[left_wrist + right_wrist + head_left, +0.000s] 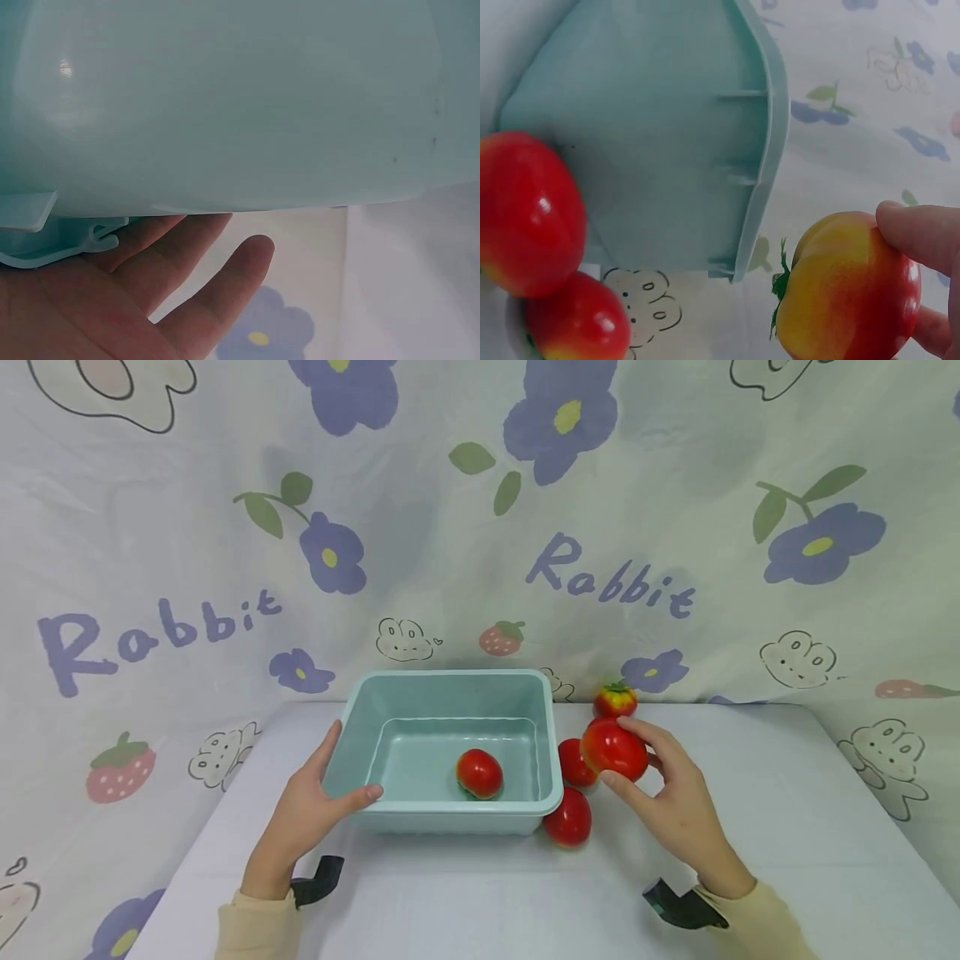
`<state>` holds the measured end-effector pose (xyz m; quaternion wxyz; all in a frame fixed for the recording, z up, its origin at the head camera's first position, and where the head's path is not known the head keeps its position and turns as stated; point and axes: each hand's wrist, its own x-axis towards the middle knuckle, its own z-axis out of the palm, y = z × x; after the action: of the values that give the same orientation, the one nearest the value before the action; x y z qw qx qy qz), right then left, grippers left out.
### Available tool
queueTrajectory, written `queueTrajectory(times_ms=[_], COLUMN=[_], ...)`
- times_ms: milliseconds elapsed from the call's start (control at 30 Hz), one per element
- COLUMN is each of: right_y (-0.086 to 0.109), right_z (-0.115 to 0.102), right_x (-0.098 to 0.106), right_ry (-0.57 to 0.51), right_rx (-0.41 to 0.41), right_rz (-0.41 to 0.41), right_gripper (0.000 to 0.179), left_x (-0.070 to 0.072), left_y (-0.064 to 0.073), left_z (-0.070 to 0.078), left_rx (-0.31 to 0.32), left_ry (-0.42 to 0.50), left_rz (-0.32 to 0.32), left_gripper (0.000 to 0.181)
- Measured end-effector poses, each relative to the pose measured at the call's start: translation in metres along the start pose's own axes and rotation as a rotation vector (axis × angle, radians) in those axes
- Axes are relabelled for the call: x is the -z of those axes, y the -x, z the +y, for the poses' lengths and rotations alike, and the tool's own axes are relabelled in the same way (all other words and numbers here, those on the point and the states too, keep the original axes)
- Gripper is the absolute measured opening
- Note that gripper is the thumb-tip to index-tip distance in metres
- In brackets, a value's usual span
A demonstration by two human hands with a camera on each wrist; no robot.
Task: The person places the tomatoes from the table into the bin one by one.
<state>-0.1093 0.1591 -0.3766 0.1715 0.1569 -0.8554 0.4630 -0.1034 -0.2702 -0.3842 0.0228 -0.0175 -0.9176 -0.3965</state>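
Note:
A pale blue-green plastic bin (442,823) stands on the table in the head view, with one red tomato (479,774) on its floor. My left hand (311,806) holds the bin's near left corner, thumb over the rim and fingers along the outside; the left wrist view shows those fingers (217,300) under the rim. Right of the bin, my right hand (671,802) grips a red tomato (615,750) between thumb and fingers. Its yellow patch and green stem end face the right wrist camera. The held tomato is raised and partly hides others behind it.
Beside the bin's right wall lie a red tomato (567,818) at the near corner and another tomato (573,763) behind it. Farther back is a yellow-red tomato (616,700) with a green top. A printed cloth (420,543) hangs behind the white table (480,893).

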Motion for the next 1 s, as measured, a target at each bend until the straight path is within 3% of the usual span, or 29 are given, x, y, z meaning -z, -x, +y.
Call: queueTrajectory(times_ms=[400,667,1000], right_y=[-0.009,-0.010,-0.015], right_z=[-0.016,-0.059,-0.071], right_x=[-0.015,-0.020,-0.035], right_ry=[-0.101,-0.147,-0.218], right_rx=[0.073,0.071,0.099], right_rz=[-0.004,-0.009,-0.072], right_gripper=[0.068,0.061,0.063], left_x=[0.002,0.000,0.001], left_y=[0.000,0.000,0.000], left_z=[0.002,-0.001,0.000], left_rx=[-0.001,-0.011,-0.025], left_ry=[0.004,0.018,0.014], left_rz=[-0.010,-0.009,-0.005], left_gripper=[0.102,0.101,0.100])
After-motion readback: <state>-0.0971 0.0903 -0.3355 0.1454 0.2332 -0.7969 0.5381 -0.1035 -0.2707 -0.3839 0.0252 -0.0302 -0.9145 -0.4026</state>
